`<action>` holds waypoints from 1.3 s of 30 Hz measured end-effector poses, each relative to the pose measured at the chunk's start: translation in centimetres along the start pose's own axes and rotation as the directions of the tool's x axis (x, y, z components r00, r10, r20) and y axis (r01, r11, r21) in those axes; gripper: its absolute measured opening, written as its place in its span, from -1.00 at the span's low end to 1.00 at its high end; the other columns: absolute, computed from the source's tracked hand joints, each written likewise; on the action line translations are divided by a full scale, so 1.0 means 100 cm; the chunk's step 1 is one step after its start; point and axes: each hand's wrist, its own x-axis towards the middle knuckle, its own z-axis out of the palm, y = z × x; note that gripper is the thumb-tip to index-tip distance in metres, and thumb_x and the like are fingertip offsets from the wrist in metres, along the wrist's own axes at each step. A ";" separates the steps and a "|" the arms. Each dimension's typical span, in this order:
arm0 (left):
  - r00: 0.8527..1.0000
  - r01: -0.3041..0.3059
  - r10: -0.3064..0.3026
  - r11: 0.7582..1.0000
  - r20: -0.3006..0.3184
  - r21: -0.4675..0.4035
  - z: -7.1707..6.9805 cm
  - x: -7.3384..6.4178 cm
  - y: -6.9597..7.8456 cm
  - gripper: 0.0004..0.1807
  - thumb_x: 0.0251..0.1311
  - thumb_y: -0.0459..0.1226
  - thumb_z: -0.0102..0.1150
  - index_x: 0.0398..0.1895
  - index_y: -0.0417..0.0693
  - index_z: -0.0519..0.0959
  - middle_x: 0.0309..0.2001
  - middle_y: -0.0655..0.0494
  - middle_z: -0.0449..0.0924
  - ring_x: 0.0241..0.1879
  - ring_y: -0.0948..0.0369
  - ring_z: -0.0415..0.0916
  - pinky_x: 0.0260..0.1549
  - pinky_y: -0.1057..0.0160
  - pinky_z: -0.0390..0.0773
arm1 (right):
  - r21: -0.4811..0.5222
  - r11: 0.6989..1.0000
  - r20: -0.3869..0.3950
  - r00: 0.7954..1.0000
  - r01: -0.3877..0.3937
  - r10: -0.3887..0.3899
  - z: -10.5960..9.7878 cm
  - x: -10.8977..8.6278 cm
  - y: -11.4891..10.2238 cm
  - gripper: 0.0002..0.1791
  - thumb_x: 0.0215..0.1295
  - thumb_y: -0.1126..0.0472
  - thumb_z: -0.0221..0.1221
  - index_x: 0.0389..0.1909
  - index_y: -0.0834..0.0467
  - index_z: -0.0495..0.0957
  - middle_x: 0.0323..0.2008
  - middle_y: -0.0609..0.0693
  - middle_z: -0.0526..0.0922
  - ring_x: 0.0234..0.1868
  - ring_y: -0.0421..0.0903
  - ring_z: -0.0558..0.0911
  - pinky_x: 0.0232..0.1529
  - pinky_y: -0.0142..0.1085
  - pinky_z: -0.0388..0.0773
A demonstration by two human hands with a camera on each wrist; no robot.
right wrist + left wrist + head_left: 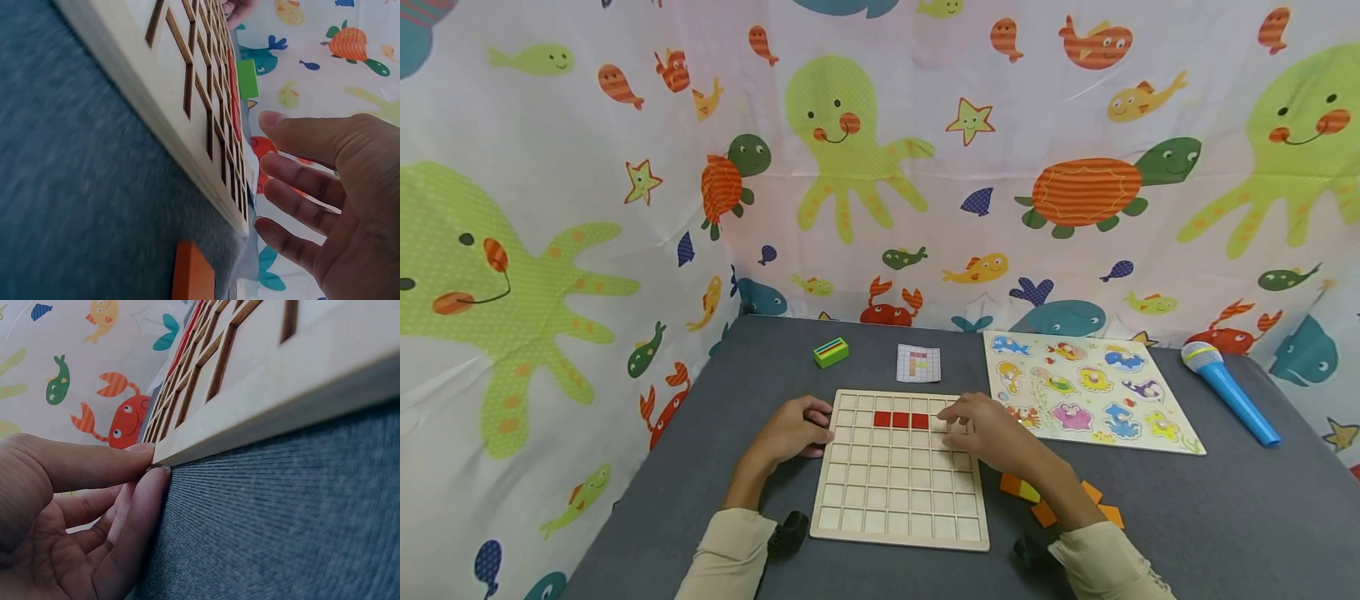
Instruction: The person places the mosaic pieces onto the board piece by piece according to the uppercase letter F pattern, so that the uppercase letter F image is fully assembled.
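Observation:
A light wooden grid board [880, 523] lies on the dark table, with three red squares [901, 420] side by side in an upper row. At its upper left edge, my left hand [790, 429] pinches the rim between thumb and fingers; the left wrist view shows the thumb [106, 465] against the board's side. Over the upper right part of the board is my right hand [996, 433]. Its fingers are loosely bent and apart, with nothing between them in the right wrist view. Beneath the right forearm lie several orange pieces [1043, 513] and a yellow one [1028, 492].
Behind the board are a green block with coloured stripes [831, 352] and a small card with a printed grid [918, 364]. A sea-animal puzzle board [1037, 375] lies to the back right, beside a blue toy microphone [1236, 400]. A sea-creature-patterned curtain [880, 267] borders the table.

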 end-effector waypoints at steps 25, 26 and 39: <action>1.000 0.001 -0.001 1.000 -0.003 0.002 0.001 0.002 -0.003 -0.53 0.24 -0.41 0.43 0.22 -0.21 0.59 -0.07 -0.08 0.57 -0.25 0.14 0.66 -0.29 0.15 0.79 | -0.007 0.993 0.038 0.993 -0.115 0.115 -0.017 -0.052 0.031 -0.59 0.36 0.01 0.44 0.15 0.08 0.73 0.03 -0.10 0.71 0.08 -0.09 0.63 0.22 0.09 0.63; 1.000 0.001 -0.001 1.000 -0.003 0.002 0.001 0.002 -0.003 -0.53 0.24 -0.41 0.43 0.22 -0.22 0.59 -0.07 -0.08 0.56 -0.24 0.14 0.66 -0.29 0.15 0.79 | -0.001 0.993 0.041 0.992 -0.117 0.117 -0.018 -0.054 0.032 -0.58 0.36 0.00 0.44 0.15 0.08 0.73 0.05 -0.10 0.72 0.10 -0.07 0.63 0.23 0.10 0.62; 1.000 0.006 -0.006 1.000 -0.003 0.008 0.000 0.002 -0.002 -0.52 0.25 -0.40 0.44 0.24 -0.20 0.59 -0.05 -0.08 0.57 -0.23 0.14 0.66 -0.28 0.15 0.79 | 0.064 0.984 0.078 0.984 -0.168 0.163 -0.025 -0.065 0.039 -0.51 0.30 -0.04 0.48 0.15 0.11 0.73 0.06 -0.08 0.72 0.09 -0.08 0.65 0.20 0.08 0.66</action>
